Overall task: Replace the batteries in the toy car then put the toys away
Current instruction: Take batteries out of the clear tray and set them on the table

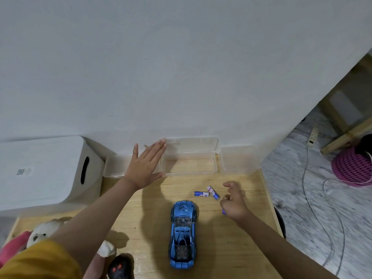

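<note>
1. The right hand (233,200) hovers low over the pale wooden table (231,248), fingers loosely curled. A scrap of blue shows under its palm at the near edge, likely a battery, but whether the fingers grip it I cannot tell.
2. Two blue-and-white cylindrical batteries (207,193) lie at about nine to ten o'clock from that hand, just beside the fingertips. One has its long axis running left to right; the other is slanted, its far end at eleven o'clock and its near end at five.
3. The glossy blue toy sports car (182,234) lies at seven o'clock from the right hand, right way up, long axis running twelve to six, nose away from the person. Its battery hatch is not visible from above.
4. The left hand (146,165) is spread flat with straight fingers, holding nothing, fingertips at the rim of the raised lid of a clear plastic box (189,164) at twelve o'clock from the car.
5. My judgement: the right hand is much the nearer to the batteries.
6. The table's right edge is near the right hand at three o'clock; open board lies between the car and the box.
</note>
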Motion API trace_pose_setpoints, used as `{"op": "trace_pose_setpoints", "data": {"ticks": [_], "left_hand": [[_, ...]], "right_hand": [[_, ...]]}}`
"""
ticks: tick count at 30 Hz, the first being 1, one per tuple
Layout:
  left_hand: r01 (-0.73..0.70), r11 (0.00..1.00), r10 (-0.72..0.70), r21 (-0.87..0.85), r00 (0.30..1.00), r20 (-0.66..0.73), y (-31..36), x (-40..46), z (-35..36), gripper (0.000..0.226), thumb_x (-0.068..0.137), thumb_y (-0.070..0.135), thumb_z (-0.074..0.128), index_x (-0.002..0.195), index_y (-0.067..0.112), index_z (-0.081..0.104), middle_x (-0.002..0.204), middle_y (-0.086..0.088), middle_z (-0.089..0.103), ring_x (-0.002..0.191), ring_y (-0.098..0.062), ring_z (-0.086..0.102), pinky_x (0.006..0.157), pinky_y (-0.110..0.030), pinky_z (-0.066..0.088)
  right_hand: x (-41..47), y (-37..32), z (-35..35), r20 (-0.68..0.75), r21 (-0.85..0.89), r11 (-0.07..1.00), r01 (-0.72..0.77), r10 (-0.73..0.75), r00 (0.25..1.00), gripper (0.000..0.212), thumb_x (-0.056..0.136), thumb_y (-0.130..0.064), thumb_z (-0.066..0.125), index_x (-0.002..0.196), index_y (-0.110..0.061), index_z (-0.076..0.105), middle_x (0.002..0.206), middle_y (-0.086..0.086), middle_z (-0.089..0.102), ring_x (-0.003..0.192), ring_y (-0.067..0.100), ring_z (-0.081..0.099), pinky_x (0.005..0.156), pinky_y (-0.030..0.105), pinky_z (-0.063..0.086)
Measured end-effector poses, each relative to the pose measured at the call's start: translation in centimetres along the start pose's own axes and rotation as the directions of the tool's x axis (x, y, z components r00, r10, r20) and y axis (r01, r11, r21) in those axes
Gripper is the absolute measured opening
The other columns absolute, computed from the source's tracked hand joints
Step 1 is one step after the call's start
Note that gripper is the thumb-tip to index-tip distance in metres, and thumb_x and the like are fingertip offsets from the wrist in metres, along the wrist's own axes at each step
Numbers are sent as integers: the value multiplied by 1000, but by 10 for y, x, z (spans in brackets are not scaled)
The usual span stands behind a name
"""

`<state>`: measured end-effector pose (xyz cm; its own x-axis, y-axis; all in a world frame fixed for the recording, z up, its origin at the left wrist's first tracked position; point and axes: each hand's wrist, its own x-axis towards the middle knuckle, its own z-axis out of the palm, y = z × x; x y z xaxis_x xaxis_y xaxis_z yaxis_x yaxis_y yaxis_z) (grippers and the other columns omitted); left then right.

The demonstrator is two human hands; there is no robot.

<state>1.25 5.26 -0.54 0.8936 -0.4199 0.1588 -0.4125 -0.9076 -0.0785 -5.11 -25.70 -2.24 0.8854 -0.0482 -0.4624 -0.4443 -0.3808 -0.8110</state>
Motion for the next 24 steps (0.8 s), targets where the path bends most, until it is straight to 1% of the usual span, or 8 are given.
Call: {"op": "trace_pose_setpoints", "data": {"ticks": [3, 5, 7, 9, 11, 14, 18, 24], "left_hand": [[-2, 1000, 2, 0, 1000, 11, 0, 1, -1, 109, 69, 63, 69, 150, 12, 15, 159, 6, -9, 141, -16, 25, 102, -68, 25], [0, 1000, 0, 0, 1000, 16, 0, 1, -1, 109, 70, 63, 68, 151, 13, 13, 159, 6, -9, 141, -16, 24, 102, -67, 24], [3, 1000, -3, -1, 1000, 19, 0, 1, -1, 109, 70, 63, 67, 151, 13, 13, 159, 6, -10, 141, -16, 22, 103, -67, 23], [3, 1000, -3, -1, 1000, 23, 0, 1, 0, 109, 70, 63, 68, 151, 13, 13, 159, 6, -10, 141, -16, 22, 103, -67, 22], [2, 1000, -2, -1, 1000, 21, 0, 1, 0, 109, 70, 63, 68, 151, 13, 14, 159, 6, -8, 141, -16, 23, 103, -67, 22], [3, 1000, -3, -1, 1000, 12, -1, 1, 1, 110, 68, 63, 70, 150, 13, 16, 159, 6, -8, 141, -16, 24, 104, -66, 22], [0, 1000, 0, 4, 1000, 7, -1, 1, 1, 110, 69, 65, 68, 151, 13, 15, 159, 6, -8, 140, -16, 26, 102, -67, 25], [-10, 1000, 10, 8, 1000, 1, -3, 1, 3, 103, 74, 69, 54, 150, 13, 15, 160, 5, -7, 139, -17, 29, 101, -67, 27]], "right_hand": [[-3, 3, 4, 13, 103, 994, 34, -35, 999, 43, 78, 18, 56, 106, -14, 58, 107, 12, 55, 78, 16, 56, 58, 29, 51], [-4, 7, 8, -51, 94, 992, 79, -75, 996, 30, 76, 13, 64, 90, -14, 65, 92, 5, 66, 84, 20, 63, 61, 22, 54], [-5, 12, 11, -73, 17, 989, 147, -146, 987, 27, 75, 8, 69, 84, -17, 66, 91, 1, 66, 88, 17, 64, 66, 15, 52], [-5, 18, 12, -29, -150, 938, 314, -322, 946, 24, 76, 6, 67, 87, -14, 71, 92, -2, 61, 85, 13, 63, 70, 16, 51], [-6, 21, 12, 92, -319, 818, 479, -476, 874, 25, 78, 5, 60, 95, -9, 73, 92, -2, 61, 84, 13, 60, 72, 23, 50], [-5, 22, 17, 238, -444, 659, 606, -565, 790, 29, 79, 1, 52, 98, -9, 72, 92, 2, 69, 89, 16, 59, 76, 24, 46], [2, 28, 22, 294, -514, 507, 692, -654, 697, 31, 74, 5, 53, 88, -14, 73, 83, -4, 72, 87, 11, 55, 72, 21, 47], [1, 36, 20, 168, -519, 473, 712, -760, 628, 19, 77, -1, 61, 89, -10, 72, 94, 4, 68, 94, 16, 53, 78, 33, 51]]}}
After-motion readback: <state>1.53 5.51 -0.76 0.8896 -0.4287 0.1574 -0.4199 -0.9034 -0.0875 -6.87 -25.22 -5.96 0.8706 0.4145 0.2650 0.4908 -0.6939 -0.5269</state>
